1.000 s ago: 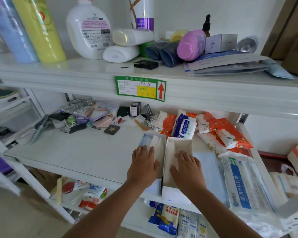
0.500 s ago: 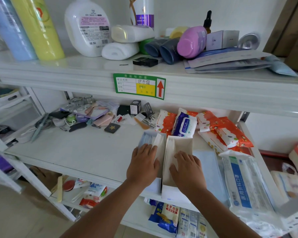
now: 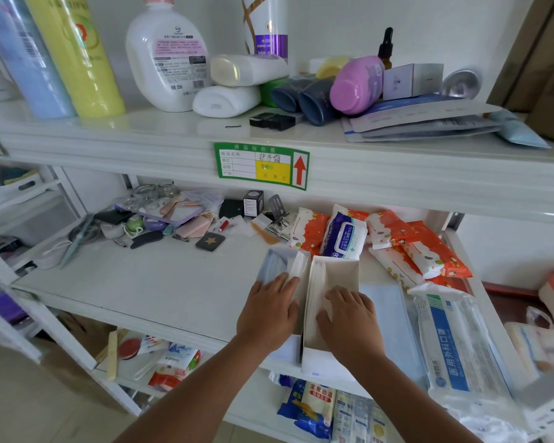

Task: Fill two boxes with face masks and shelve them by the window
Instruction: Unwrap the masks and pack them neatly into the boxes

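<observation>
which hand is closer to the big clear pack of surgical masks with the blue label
The right hand. It rests on the masks in the right-hand box, with the mask pack a short way off to its right. The left hand lies on the left-hand box, farther away.

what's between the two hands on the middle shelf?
Head view: the touching side walls of the left box and right box lie between the left hand and right hand.

Two open white boxes (image 3: 331, 314), two hands (image 3: 269, 311), two dark blue tubes (image 3: 304, 95).
</observation>
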